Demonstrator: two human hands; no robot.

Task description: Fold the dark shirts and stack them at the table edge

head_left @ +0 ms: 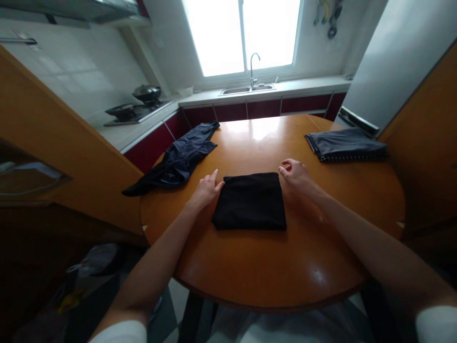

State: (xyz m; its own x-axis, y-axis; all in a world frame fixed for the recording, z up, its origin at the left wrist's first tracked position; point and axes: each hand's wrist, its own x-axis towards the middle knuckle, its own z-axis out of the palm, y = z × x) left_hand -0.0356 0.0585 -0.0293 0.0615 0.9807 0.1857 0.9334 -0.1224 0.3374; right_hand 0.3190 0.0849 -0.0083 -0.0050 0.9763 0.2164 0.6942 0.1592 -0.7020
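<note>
Loosely spread left fingers (213, 176) touch black cloth (252, 202)

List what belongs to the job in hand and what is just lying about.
Job in hand, seemingly:
black cloth, folded, between left hand and right hand
navy garment, rumpled
grey garment, folded
table, beneath them

Lying about:
pans
bag

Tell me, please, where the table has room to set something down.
The table is bare between the navy garment and the gray folded cloth, and from the black cloth to the near edge. It's tight around the left hand.
</note>
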